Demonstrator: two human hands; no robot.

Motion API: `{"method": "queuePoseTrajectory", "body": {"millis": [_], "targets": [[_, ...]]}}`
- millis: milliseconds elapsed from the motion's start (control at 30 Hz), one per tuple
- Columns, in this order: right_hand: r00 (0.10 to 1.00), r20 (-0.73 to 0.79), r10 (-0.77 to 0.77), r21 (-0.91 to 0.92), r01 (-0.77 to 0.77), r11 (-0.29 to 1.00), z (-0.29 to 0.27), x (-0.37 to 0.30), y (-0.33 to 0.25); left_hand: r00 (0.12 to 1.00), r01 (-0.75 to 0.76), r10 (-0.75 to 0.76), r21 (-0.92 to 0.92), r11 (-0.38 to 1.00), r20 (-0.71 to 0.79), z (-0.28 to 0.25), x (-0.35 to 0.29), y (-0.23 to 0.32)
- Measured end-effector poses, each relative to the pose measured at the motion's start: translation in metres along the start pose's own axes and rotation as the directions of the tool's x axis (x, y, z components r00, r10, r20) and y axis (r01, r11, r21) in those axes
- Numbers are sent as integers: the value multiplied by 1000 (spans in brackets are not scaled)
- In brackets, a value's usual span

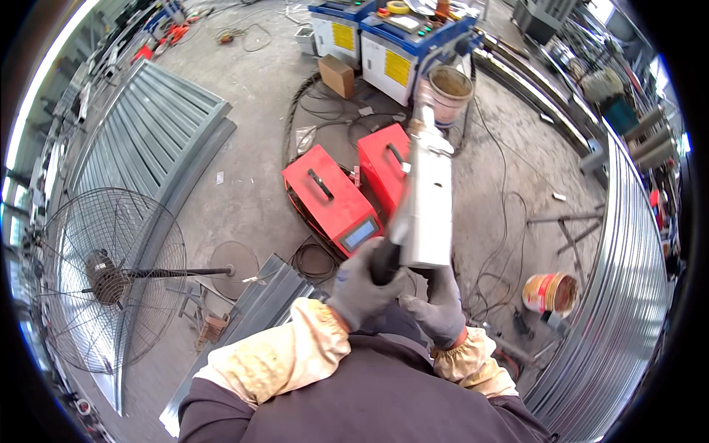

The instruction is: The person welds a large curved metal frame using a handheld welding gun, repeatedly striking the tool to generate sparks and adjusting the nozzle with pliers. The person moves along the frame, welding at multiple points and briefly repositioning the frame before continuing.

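A silver, boxy welding gun (432, 207) with a narrow nozzle points up and away in front of my chest. My left hand (363, 286), in a grey glove, is closed around its black handle. My right hand (437, 308), gloved the same way, is closed at the rear end of the gun body, though its fingertips are partly hidden. Both forearms wear cream protective sleeves. Beyond the gun, two red machine boxes with black carry handles stand on the floor; the left red box (325, 193) has a small screen, and the gun partly covers the right red box (380, 159).
Blue-and-white machine cabinets (388, 66) stand ahead, beside a bucket (450, 94). A large caged fan (111, 280) and ribbed metal panels (159, 122) are at left. Cables (314, 260) trail over the floor. More sheets (613, 310) and a paint bucket (550, 293) lie right.
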State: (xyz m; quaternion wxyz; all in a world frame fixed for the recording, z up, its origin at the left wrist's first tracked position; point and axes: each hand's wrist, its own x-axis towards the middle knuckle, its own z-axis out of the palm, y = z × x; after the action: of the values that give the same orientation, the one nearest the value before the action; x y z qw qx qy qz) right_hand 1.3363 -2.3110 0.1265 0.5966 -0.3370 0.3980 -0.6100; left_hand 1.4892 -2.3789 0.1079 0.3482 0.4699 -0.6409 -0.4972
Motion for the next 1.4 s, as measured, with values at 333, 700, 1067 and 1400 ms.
{"method": "queuePoseTrajectory", "body": {"millis": [333,700,1067,1400], "targets": [[818,-498,-287,-418,63,906,4,167,-6,906,-70,-16,187,980,422,-9,140,0],[582,-466,-666,-784,77,616,35,300,-51,806,-89,-233,500,861,545,-281,403,-211],[672,-239,-701,-962,-64,267,170,435,-109,866,492,-450,532,690,-217,-574,495,-359],[510,-38,-860,-992,-124,-29,206,592,-163,794,595,-568,465,656,-215,-686,534,-376]]}}
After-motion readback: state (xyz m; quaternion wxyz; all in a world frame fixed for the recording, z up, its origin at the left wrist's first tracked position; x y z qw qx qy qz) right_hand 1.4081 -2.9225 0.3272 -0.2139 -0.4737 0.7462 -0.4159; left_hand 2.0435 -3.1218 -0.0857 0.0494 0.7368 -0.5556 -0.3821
